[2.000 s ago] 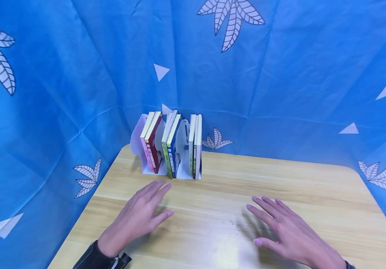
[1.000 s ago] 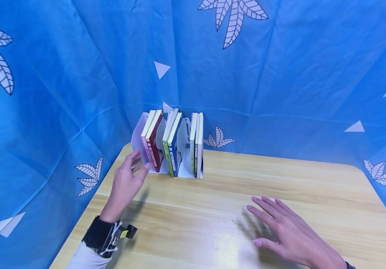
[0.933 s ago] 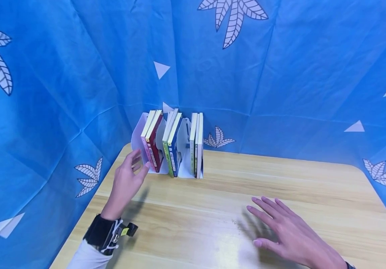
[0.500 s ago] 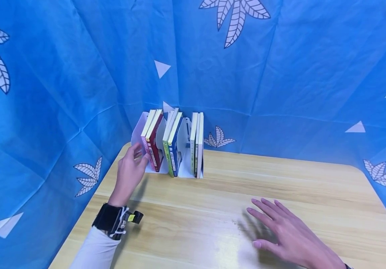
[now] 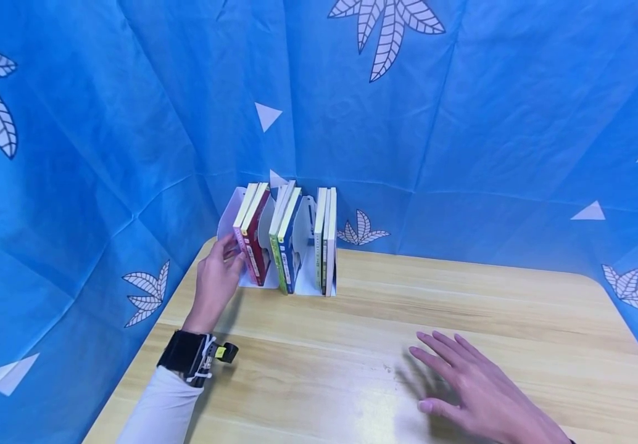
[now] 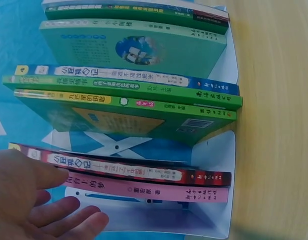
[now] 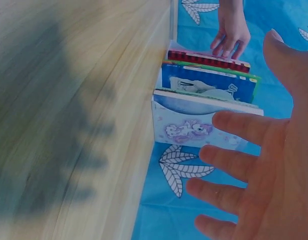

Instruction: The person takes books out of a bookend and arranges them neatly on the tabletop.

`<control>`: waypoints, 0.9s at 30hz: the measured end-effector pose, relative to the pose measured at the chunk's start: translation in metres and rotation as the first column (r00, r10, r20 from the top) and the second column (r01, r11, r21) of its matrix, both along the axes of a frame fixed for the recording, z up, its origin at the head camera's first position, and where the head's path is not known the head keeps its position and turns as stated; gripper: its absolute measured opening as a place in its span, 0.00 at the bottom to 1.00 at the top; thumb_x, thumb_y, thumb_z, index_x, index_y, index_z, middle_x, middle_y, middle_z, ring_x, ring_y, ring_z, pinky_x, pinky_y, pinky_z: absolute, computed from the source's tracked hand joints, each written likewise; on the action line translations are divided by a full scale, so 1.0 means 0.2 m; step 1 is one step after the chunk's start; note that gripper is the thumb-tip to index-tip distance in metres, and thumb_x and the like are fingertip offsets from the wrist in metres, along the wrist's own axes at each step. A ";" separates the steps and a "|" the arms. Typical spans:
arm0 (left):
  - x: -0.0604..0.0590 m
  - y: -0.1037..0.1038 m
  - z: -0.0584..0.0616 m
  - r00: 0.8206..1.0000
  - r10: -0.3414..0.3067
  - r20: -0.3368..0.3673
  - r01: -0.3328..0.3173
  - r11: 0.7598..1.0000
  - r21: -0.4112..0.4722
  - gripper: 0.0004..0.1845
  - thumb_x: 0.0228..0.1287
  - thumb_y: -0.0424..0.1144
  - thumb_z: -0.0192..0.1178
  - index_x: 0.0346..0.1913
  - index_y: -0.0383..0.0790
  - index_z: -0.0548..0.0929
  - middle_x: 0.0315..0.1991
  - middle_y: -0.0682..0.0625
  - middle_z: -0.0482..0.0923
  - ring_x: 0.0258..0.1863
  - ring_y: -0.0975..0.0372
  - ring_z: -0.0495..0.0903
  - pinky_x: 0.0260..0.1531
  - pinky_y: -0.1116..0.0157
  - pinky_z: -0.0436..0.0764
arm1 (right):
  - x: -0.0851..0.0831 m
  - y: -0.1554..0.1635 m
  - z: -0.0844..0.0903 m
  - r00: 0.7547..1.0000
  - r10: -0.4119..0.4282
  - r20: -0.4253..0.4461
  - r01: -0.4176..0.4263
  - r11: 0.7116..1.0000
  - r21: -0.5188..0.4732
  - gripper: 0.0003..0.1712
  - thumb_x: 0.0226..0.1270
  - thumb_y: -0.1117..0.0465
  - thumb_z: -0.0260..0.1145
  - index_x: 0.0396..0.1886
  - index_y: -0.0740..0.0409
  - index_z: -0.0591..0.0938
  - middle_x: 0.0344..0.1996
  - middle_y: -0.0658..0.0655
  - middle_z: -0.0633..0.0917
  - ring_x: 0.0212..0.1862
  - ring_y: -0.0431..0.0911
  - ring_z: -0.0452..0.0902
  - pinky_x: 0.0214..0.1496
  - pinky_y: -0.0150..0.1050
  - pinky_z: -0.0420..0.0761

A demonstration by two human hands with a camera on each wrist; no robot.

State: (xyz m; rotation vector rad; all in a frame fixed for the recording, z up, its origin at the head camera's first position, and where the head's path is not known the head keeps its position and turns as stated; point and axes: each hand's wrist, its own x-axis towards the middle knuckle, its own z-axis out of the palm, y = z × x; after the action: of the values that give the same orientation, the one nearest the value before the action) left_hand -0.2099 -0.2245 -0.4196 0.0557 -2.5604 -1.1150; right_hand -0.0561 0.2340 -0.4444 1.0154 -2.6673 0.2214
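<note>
A: Head view: pink book (image 5: 243, 242) stands leftmost in the white rack (image 5: 229, 221), far-left corner of the worktop (image 5: 385, 320), leaning right on the red book (image 5: 256, 237). Left hand (image 5: 216, 285) is at its spine, thumb on the spine side, fingers (image 6: 68, 212) behind its cover against the rack's end panel.

B: Grip closed on it?

A: Fingers are only lightly bent around it, touching, not a firm pinch yet. Right hand (image 5: 477, 394) lies flat and spread on the worktop, well apart, holding nothing.

B: Risks?

A: Probably dragging the red book along, since the two lean together. The rack looks light, so a pull with nothing bracing it could slide or tip it, green and blue books (image 5: 284, 243) included.

B: Room?

A: Blue cloth wall (image 5: 147, 166) sits close behind and left of the rack, and the worktop's edge is just beside it. Open space is toward the person and to the right.
</note>
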 end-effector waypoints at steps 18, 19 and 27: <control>-0.04 0.00 -0.04 0.998 -0.037 -0.047 0.035 0.999 -0.025 0.28 0.74 0.32 0.62 0.73 0.32 0.69 0.63 0.30 0.80 0.58 0.39 0.85 0.54 0.46 0.88 | 0.02 0.01 -0.02 1.000 -0.020 0.019 0.020 1.000 0.018 0.43 0.65 0.29 0.67 0.74 0.44 0.75 0.72 0.53 0.78 0.70 0.53 0.77 0.85 0.23 0.26; -0.04 0.00 -0.04 0.997 -0.041 -0.058 0.040 0.999 -0.027 0.28 0.73 0.32 0.62 0.73 0.31 0.70 0.62 0.29 0.81 0.57 0.39 0.85 0.53 0.46 0.89 | 0.02 0.01 -0.02 1.000 -0.019 0.013 0.019 1.000 0.018 0.43 0.65 0.29 0.66 0.73 0.45 0.76 0.72 0.53 0.79 0.70 0.53 0.77 0.85 0.23 0.26; -0.07 0.01 -0.02 0.996 -0.037 -0.077 0.033 0.998 -0.053 0.28 0.72 0.29 0.61 0.72 0.28 0.70 0.61 0.28 0.81 0.55 0.38 0.86 0.52 0.45 0.89 | 0.02 0.01 -0.03 1.000 -0.027 0.016 0.027 1.000 0.013 0.42 0.65 0.29 0.66 0.72 0.46 0.77 0.71 0.53 0.80 0.69 0.54 0.78 0.85 0.23 0.26</control>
State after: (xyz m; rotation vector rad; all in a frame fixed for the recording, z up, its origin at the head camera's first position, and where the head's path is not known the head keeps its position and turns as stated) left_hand -0.2236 -0.2218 -0.4245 -0.0438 -2.5283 -1.0423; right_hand -0.0516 0.2364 -0.4500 0.9854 -2.6985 0.2083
